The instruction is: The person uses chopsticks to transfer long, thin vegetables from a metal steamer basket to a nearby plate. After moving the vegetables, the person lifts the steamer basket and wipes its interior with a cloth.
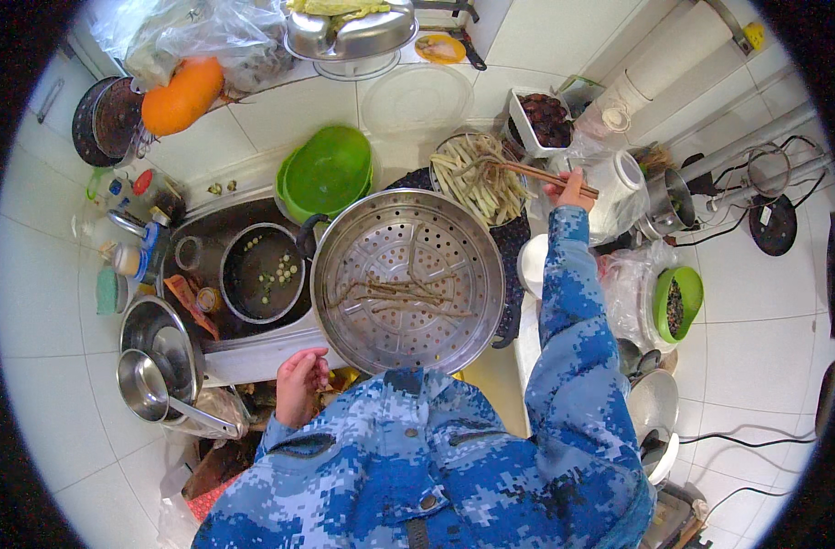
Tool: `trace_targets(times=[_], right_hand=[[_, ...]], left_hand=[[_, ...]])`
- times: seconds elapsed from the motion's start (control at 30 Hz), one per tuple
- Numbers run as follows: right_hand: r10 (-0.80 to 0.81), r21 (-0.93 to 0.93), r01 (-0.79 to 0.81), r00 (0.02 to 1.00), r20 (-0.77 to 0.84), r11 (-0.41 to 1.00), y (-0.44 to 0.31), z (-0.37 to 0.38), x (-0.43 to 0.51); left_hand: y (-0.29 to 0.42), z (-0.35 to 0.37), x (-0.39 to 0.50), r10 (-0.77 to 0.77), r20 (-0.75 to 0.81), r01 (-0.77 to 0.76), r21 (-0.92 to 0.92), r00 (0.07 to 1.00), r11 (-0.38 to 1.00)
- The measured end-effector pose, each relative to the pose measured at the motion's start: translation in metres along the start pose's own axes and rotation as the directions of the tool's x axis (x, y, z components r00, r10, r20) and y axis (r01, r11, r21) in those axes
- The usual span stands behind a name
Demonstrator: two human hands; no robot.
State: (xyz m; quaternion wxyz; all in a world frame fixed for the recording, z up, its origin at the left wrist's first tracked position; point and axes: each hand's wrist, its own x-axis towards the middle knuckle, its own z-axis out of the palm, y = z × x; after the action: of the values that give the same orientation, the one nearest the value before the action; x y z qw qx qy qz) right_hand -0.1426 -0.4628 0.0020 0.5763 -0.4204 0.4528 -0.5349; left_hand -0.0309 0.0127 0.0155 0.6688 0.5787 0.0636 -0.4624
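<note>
My right hand (pixel 574 191) grips a pair of wooden chopsticks (pixel 549 178), whose tips lie among brownish strips on top of a heap of pale cut vegetable strips (pixel 458 182) in a round container. In front of me stands a large metal steamer tier (pixel 407 336) with a perforated base and dark handles. Several thin, brownish strips (pixel 410 291) lie loosely on its base. My left hand (pixel 301 384) is just beyond the steamer's lower left rim, fingers curled, holding nothing that I can see.
Left of the steamer, a sink holds a pot of water (pixel 263 274) with small pale and green bits. Green plastic basins (pixel 327 171) stand behind it. A metal ladle (pixel 143 384) rests over a steel bowl (pixel 184 322) at left. A plastic-wrapped white container (pixel 613 195) stands at right.
</note>
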Motion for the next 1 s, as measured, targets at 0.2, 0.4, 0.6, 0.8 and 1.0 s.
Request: trace_targets(times=[0.2, 0.4, 0.6, 0.8, 1.0], right_hand=[[-0.068, -0.069, 0.075, 0.993, 0.093, 0.995, 0.009, 0.007, -0.009], [-0.015, -0.032, 0.02, 0.991, 0.133, 0.999, 0.015, 0.004, -0.001], [0.038, -0.031, -0.034, 0.989, 0.146, 0.999, 0.012, -0.007, 0.007], [0.019, -0.03, -0.016, 0.994, 0.106, 0.999, -0.005, -0.018, 0.004], [-0.013, 0.028, 0.012, 0.999, 0.046, 1.0, -0.01, -0.03, -0.006]], left_hand=[[0.001, 0.0, -0.001, 0.012, 0.007, -0.013, 0.008, 1.0, 1.0], [-0.001, 0.002, 0.001, 0.007, 0.029, -0.006, -0.018, 1.0, 1.0], [-0.001, 0.001, 0.001, 0.002, 0.005, -0.002, -0.007, 1.0, 1.0], [-0.002, -0.003, 0.0, 0.007, 0.006, -0.007, 0.007, 1.0, 1.0], [-0.002, -0.002, 0.001, -0.01, 0.002, 0.01, 0.019, 1.0, 1.0]])
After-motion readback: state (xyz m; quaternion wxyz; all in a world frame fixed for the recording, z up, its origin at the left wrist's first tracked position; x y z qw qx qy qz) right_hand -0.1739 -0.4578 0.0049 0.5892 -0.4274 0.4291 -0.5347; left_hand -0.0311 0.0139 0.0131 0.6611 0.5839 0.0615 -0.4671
